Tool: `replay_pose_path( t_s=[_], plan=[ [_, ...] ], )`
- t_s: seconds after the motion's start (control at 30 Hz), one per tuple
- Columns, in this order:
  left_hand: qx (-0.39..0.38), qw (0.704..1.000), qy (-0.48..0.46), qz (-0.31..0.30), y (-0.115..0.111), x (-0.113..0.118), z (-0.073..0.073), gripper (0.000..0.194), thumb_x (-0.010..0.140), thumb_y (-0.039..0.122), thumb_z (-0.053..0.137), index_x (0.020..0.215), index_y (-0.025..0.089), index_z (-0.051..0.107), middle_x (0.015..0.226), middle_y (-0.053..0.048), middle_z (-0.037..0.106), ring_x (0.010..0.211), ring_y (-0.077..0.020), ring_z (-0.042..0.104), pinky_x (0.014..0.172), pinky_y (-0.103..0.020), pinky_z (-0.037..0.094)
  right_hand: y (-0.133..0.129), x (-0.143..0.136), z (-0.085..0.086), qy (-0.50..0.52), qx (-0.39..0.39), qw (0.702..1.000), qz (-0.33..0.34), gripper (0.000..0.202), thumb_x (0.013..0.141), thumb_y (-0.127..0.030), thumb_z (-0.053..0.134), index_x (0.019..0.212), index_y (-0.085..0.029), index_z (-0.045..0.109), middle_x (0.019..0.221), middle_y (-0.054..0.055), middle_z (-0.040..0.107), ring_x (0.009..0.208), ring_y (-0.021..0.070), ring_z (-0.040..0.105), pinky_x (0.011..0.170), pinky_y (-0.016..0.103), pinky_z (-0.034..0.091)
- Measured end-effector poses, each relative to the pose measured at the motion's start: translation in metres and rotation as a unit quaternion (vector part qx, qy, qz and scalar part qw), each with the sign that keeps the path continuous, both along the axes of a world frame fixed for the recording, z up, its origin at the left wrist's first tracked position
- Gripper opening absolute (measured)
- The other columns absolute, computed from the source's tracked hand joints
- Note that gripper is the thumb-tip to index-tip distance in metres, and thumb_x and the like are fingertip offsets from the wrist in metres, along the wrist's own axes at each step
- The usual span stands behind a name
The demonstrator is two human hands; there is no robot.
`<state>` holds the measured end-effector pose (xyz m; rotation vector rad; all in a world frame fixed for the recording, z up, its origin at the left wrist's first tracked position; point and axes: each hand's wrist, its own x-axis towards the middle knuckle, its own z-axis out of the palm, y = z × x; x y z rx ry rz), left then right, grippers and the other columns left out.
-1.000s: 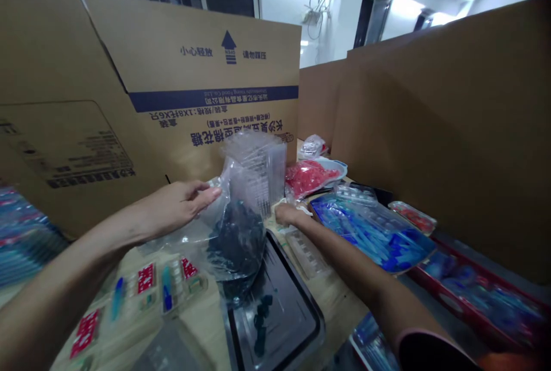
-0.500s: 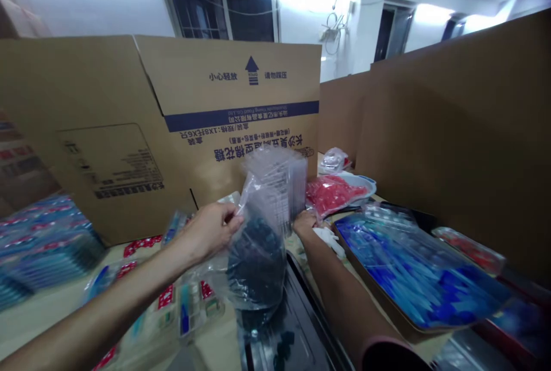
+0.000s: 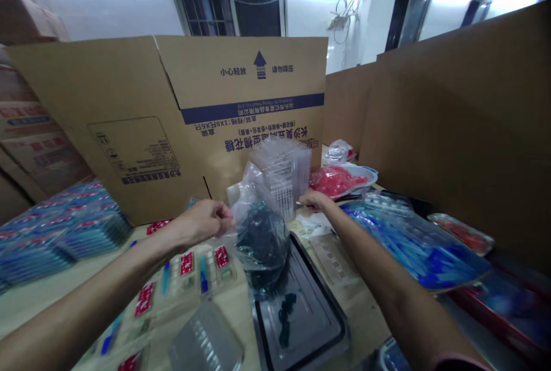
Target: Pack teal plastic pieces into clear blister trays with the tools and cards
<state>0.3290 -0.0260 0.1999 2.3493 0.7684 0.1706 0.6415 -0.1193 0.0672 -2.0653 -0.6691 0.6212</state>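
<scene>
My left hand (image 3: 215, 219) is closed in a pinch on the upper left side of a clear plastic bag (image 3: 262, 239). Dark green pieces fill the bag, which sits over the far end of a black tray (image 3: 316, 308). Several loose dark pieces (image 3: 286, 316) lie on that tray. My right hand (image 3: 315, 200) reaches beside a stack of clear plastic trays (image 3: 282, 173). Its fingers are curled, and a small pale edge shows at their tips; what it belongs to is unclear. Below that hand lies crumpled white material (image 3: 316, 224).
Filled clear packs (image 3: 189, 270) lie at left, behind a grey translucent lid (image 3: 206, 339). Stacked blue packs (image 3: 81, 227) stand farther left. A large cardboard box (image 3: 253, 89) rises behind. At right are a red bag (image 3: 331, 181) and a box of blue pieces (image 3: 413, 250).
The view has shifted, showing more of the black tray and its loose pieces. The bag hangs lower and looser. My right hand has moved up beside the clear stack.
</scene>
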Motion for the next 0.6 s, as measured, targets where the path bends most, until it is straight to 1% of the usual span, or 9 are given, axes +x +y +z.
replay_pose_path(
  t_s=[0.07,0.17,0.23,0.27,0.33,0.37,0.43,0.5,0.6],
  plan=[
    [0.025,0.999,0.014,0.028,0.003,-0.001,-0.002,0.039,0.062,0.056,0.068,0.058,0.018,0.059,0.053,-0.001,0.053,0.051,-0.0147,0.044,0.052,-0.028,0.03,-0.026,-0.005,0.011,0.009,0.006,1.0,0.012,0.026,0.088,-0.026,0.066,0.11,-0.012,0.06,0.097,0.007,0.065,0.081,0.0171,0.063,0.07,0.031,0.053],
    [0.04,0.998,0.014,0.056,0.008,-0.007,-0.002,0.043,0.057,0.059,0.073,0.065,0.018,0.064,0.059,-0.003,0.059,0.054,-0.0172,0.049,0.051,-0.029,0.032,-0.074,-0.025,0.018,0.015,0.044,0.998,0.041,0.032,0.075,-0.013,0.07,0.103,-0.017,0.056,0.074,-0.003,0.059,0.062,0.0113,0.054,0.056,0.022,0.042],
    [0.023,0.998,0.02,0.06,0.007,-0.01,-0.004,0.044,0.05,0.054,0.078,0.073,0.018,0.065,0.064,-0.003,0.063,0.058,-0.0186,0.053,0.051,-0.028,0.034,-0.099,-0.051,0.015,0.042,0.123,0.988,0.088,0.034,0.072,-0.019,0.07,0.101,-0.02,0.053,0.072,-0.006,0.055,0.061,0.0093,0.051,0.056,0.02,0.038],
    [0.019,0.998,0.028,0.058,0.004,-0.01,-0.007,0.042,0.049,0.05,0.079,0.072,0.018,0.065,0.063,-0.002,0.062,0.058,-0.0185,0.053,0.05,-0.027,0.033,-0.106,-0.067,0.01,0.066,0.182,0.973,0.123,0.034,0.072,-0.025,0.07,0.1,-0.02,0.052,0.073,-0.006,0.054,0.061,0.0091,0.05,0.056,0.02,0.038],
    [0.023,0.997,0.038,0.057,-0.006,-0.006,-0.012,0.031,0.051,0.041,0.077,0.066,0.018,0.061,0.057,0.0,0.058,0.054,-0.0165,0.05,0.049,-0.026,0.031,-0.109,-0.104,-0.001,0.092,0.254,0.947,0.172,0.035,0.072,-0.038,0.068,0.098,-0.02,0.052,0.071,-0.005,0.052,0.062,0.0101,0.048,0.057,0.021,0.036],
    [0.025,0.997,0.033,0.059,-0.012,-0.003,-0.015,0.027,0.053,0.038,0.075,0.062,0.018,0.058,0.055,0.001,0.055,0.052,-0.015,0.047,0.049,-0.026,0.03,-0.106,-0.122,-0.008,0.081,0.249,0.949,0.174,0.034,0.073,-0.041,0.067,0.096,-0.02,0.052,0.069,-0.005,0.051,0.061,0.0107,0.047,0.056,0.021,0.034],
    [0.011,0.997,0.004,0.07,-0.023,0.004,-0.019,0.028,0.055,0.035,0.074,0.057,0.019,0.051,0.051,0.003,0.048,0.049,-0.0119,0.041,0.048,-0.025,0.028,-0.092,-0.151,-0.02,0.027,0.177,0.975,0.131,0.025,0.072,-0.036,0.066,0.086,-0.022,0.051,0.065,-0.005,0.049,0.061,0.0121,0.046,0.057,0.023,0.032],
    [-0.025,0.995,-0.042,0.083,-0.028,0.008,-0.021,0.036,0.056,0.04,0.076,0.057,0.02,0.046,0.05,0.005,0.043,0.047,-0.0097,0.037,0.047,-0.024,0.026,-0.079,-0.167,-0.029,-0.004,0.134,0.987,0.088,0.023,0.068,-0.027,0.069,0.076,-0.022,0.048,0.062,-0.005,0.045,0.063,0.0131,0.045,0.06,0.025,0.031],
    [-0.063,0.99,-0.08,0.093,-0.019,0.008,-0.025,0.043,0.056,0.052,0.076,0.062,0.02,0.047,0.049,0.007,0.039,0.045,-0.0083,0.031,0.046,-0.024,0.022,-0.077,-0.167,-0.036,0.005,0.121,0.991,0.059,0.024,0.067,-0.023,0.069,0.065,-0.021,0.045,0.06,-0.004,0.04,0.067,0.0139,0.045,0.063,0.026,0.031]
  ],
)
